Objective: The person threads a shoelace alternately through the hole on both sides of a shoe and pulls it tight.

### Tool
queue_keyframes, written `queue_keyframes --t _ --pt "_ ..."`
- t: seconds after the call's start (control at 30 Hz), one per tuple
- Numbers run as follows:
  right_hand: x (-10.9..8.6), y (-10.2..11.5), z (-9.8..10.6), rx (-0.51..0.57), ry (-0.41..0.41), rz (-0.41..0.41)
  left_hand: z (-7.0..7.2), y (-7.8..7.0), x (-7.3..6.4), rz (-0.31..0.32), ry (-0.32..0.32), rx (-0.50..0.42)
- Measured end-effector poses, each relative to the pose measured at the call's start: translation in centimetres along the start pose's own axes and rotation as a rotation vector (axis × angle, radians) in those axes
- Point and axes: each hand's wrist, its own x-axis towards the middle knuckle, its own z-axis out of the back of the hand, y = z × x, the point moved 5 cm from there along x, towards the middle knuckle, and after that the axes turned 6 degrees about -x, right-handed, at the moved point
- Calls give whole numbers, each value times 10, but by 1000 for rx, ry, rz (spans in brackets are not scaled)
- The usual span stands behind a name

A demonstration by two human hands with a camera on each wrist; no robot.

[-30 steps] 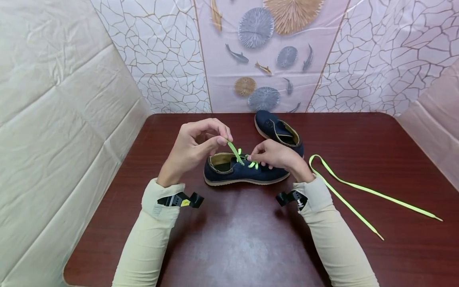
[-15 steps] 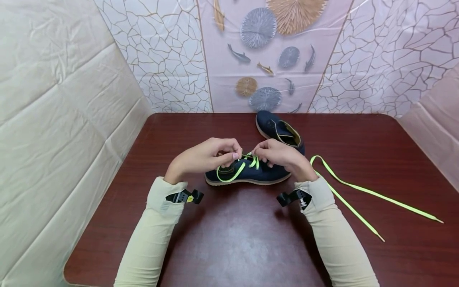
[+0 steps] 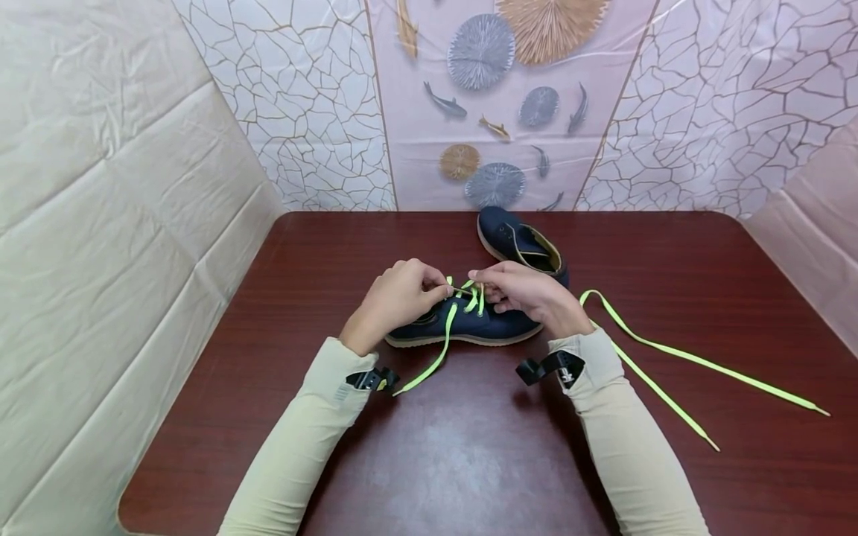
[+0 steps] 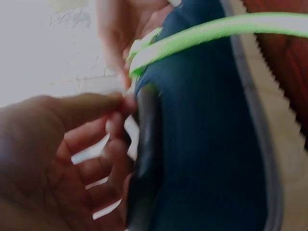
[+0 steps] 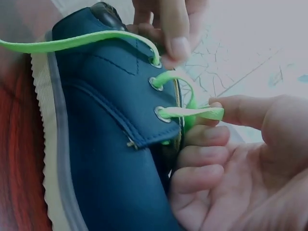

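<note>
A dark blue shoe lies sideways across the table, toe to the right. Its bright green shoelace runs through metal eyelets, and one end trails over the near side onto the table. With thumb and forefinger my left hand pinches the shoe's edge near the top eyelets; the exact part pinched is blurred in the left wrist view. My right hand pinches a loop of the lace near the lowest eyelet, its other fingers curled along the opening. Part of the shoe's collar is hidden behind my left hand.
A second dark blue shoe, its eyelets unlaced, stands behind the right hand. Another green shoelace lies folded in a long loop on the right of the brown table. Patterned fabric walls rise beyond the table's back edge.
My left hand has let go of the lace end, which now falls toward the front, and has come down to the shoe's opening. The right hand has stayed by the lower eyelets.
</note>
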Motion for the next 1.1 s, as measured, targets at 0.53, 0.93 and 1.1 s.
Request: queue_keyframes --t 0.53,0.93,1.1 --pt "4 -5 -1 174 45 11 -20 -1 -2 204 -18 -2" --pt "1 0 -1 -61 27 26 -23 0 -3 269 -88 -43" --pt "-3 8 0 -332 -47 147 -23 -2 -4 238 -67 -46"
